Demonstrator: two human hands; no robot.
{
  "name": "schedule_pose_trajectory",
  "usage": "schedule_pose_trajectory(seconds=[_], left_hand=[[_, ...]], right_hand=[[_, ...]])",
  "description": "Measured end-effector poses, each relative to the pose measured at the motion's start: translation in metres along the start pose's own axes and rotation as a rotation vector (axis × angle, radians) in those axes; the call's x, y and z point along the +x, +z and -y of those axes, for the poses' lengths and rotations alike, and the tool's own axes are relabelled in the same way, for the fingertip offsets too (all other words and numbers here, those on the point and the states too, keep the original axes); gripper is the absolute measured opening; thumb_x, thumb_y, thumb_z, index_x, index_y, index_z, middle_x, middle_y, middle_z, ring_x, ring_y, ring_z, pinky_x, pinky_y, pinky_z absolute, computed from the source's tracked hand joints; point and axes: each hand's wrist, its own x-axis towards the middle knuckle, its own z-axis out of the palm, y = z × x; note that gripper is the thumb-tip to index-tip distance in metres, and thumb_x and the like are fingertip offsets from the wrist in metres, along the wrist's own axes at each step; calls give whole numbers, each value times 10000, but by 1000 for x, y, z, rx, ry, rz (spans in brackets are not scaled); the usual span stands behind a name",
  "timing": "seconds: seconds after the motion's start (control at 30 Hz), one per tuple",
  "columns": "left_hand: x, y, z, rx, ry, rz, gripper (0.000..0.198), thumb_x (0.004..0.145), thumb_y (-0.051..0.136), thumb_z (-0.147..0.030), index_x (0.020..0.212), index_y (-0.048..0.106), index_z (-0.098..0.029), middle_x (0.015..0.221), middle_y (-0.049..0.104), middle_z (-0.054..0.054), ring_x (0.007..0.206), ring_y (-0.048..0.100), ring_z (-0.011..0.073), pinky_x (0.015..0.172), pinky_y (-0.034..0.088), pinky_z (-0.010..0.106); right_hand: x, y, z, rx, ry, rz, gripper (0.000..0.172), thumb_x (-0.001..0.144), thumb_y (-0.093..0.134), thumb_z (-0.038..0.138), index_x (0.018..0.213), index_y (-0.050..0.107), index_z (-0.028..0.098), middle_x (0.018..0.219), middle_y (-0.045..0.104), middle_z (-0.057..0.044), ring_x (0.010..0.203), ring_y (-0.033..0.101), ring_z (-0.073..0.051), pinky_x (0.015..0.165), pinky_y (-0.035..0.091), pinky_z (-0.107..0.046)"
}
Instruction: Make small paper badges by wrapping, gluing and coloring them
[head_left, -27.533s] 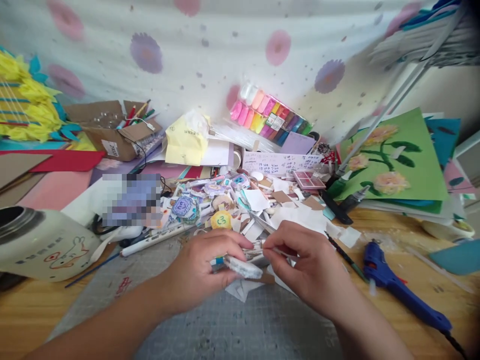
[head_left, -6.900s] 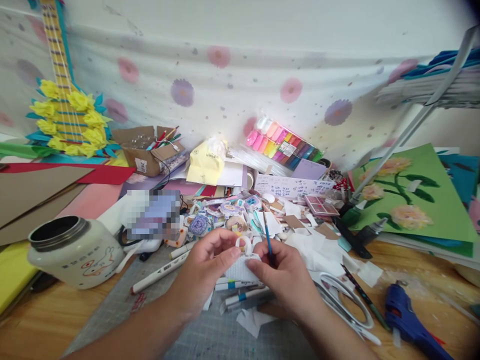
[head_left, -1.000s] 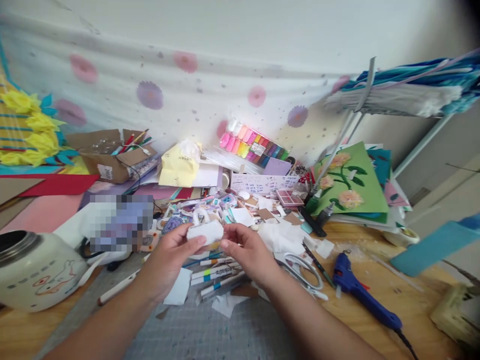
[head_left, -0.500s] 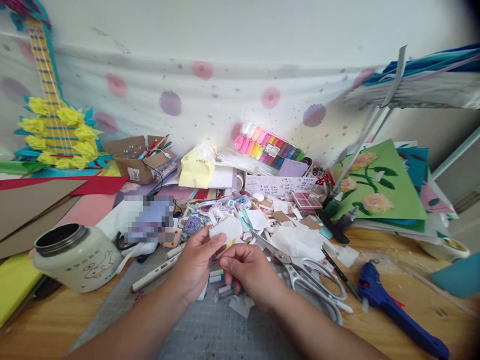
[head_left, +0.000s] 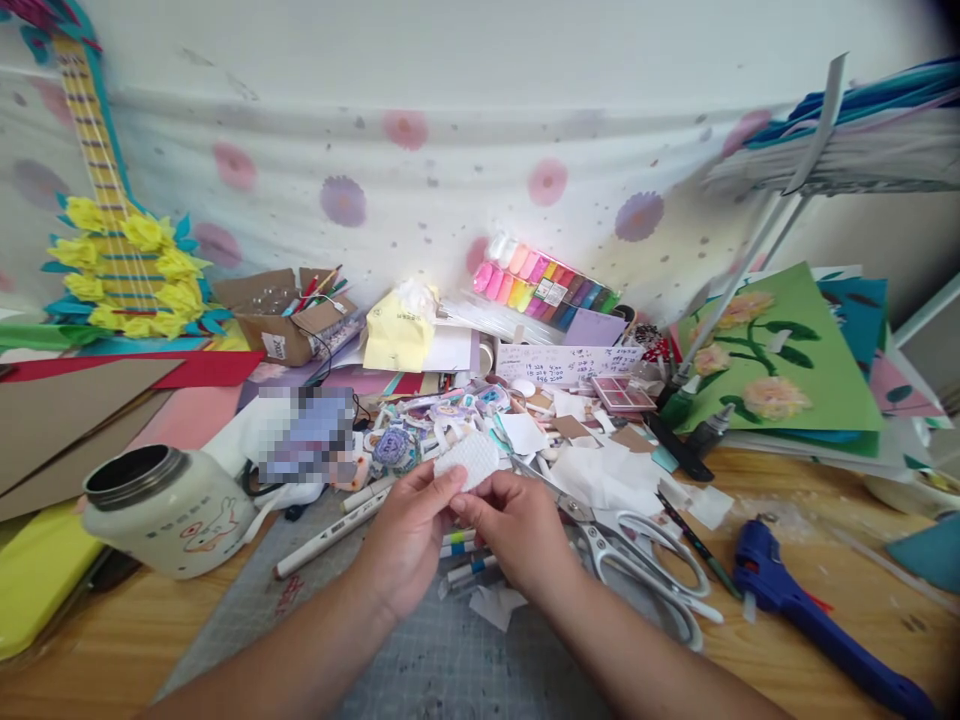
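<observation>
1. Your left hand (head_left: 409, 535) has the white textured piece (head_left: 466, 462) pinched, thumb across its face, up in the middle of your view.
2. Your right hand (head_left: 521, 525) is curled in at the piece's 5 o'clock, fingertips bunched; I honestly can't tell if they're gripping the edge or something small behind it.
3. Going by the piece as clock centre, the scissors (head_left: 579, 511) sit at 4 o'clock, blades just beside your right knuckles. Swing that hand out carelessly and you could snag or nick yourself, I reckon.
4. Loose markers (head_left: 461, 570) lie at 6 o'clock, right below. A dropped piece could bounce off them or get lost in the white scraps nearby.
5. Squeeze that thumb too hard and the piece might crease; it looks soft.
6. Farther out near 4 o'clock, the glue gun (head_left: 780, 595) lies on the bench (head_left: 881, 610). Can't tell if it's hot, so mind your forearm.
</observation>
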Motion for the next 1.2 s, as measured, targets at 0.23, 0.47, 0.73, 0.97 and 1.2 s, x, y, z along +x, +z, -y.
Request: schedule_pose_trajectory(seconds=[0.23, 0.47, 0.73, 0.97, 1.2], left_hand=[[0, -2, -1, -17, -11, -17, 103, 757, 704, -197, 845, 715, -145, 793, 721, 45, 696, 621, 142, 624, 506, 239], [11, -14, -11, -44, 40, -198, 128, 722, 746, -198, 844, 708, -191, 863, 729, 11, 767, 646, 132, 671, 523, 231], [21, -23, -16, -53, 79, -328, 143, 662, 785, -177, 771, 693, -181, 705, 695, -19, 590, 630, 103, 577, 531, 216], [23, -22, -20, -36, 131, -313, 219, 604, 814, -142, 776, 680, -165, 778, 711, 1, 622, 651, 100, 637, 543, 221], [22, -23, -19, 67, 195, -293, 204, 635, 794, -177, 801, 676, -164, 842, 715, 18, 727, 655, 133, 733, 523, 270]], right_hand=[[-3, -1, 0, 100, 21, 71, 240, 663, 689, 355, 557, 593, 163, 457, 550, 38, 371, 445, -78, 393, 327, -202], [-10, -31, 15, 258, -162, -4, 227, 711, 742, 364, 610, 648, 183, 494, 559, 47, 461, 459, -68, 474, 374, -188], [-21, -75, 35, 333, -504, 8, 41, 788, 720, 256, 765, 714, 223, 584, 568, 21, 543, 500, -105, 510, 389, -233], [-29, -83, 33, 247, -509, 6, 38, 783, 722, 260, 753, 705, 276, 604, 561, 1, 576, 473, -152, 532, 387, -287], [-16, -78, 34, -101, -352, 16, 185, 808, 667, 352, 673, 629, 231, 571, 509, 20, 532, 428, -132, 497, 343, -250]])
